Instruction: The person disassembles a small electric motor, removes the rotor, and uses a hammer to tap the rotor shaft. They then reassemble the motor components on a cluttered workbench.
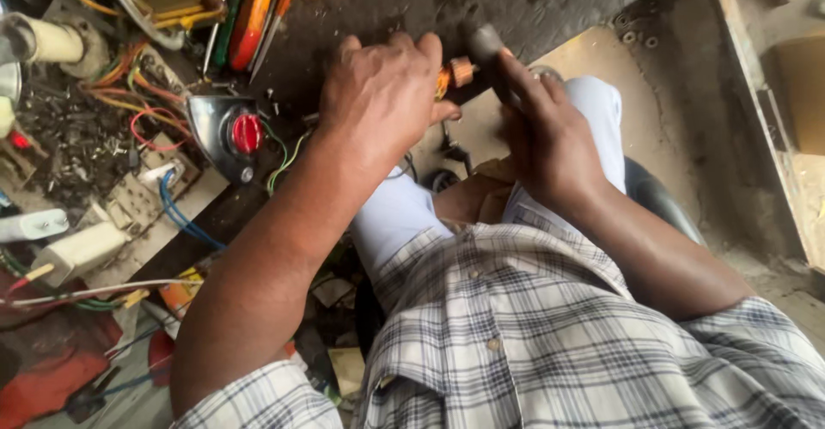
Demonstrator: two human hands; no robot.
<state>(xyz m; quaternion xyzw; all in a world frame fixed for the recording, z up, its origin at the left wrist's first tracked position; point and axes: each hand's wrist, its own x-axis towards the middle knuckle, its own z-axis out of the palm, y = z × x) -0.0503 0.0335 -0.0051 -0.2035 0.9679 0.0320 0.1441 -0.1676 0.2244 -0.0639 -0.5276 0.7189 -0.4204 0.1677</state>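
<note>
— What is being worked on?

— A small orange electrical part (455, 73) with copper-coloured winding, held up over the person's lap, just off the near edge of the dark workbench (447, 4). The left hand (382, 94) is wrapped around most of it, fingers curled shut on it, so only one end shows.

— And the other hand?

— The right hand (546, 133) is closed on a dark-handled tool (485, 47) whose tip meets the exposed end of the part.

— How would that part handle?

— Light and stiff, I judge, but the fine winding and thin leads look fragile; best gripped by the solid body, not by the wires.

— What lies around?

— On the bench's left side, a black housing with a red knob (230, 133), loose coloured wires (146, 94), and white plug adapters (77, 253) towards the near-left corner. Screwdrivers (253, 12) with orange and red handles lie at the far edge. Below the hands is the plaid shirt (533, 326).
</note>
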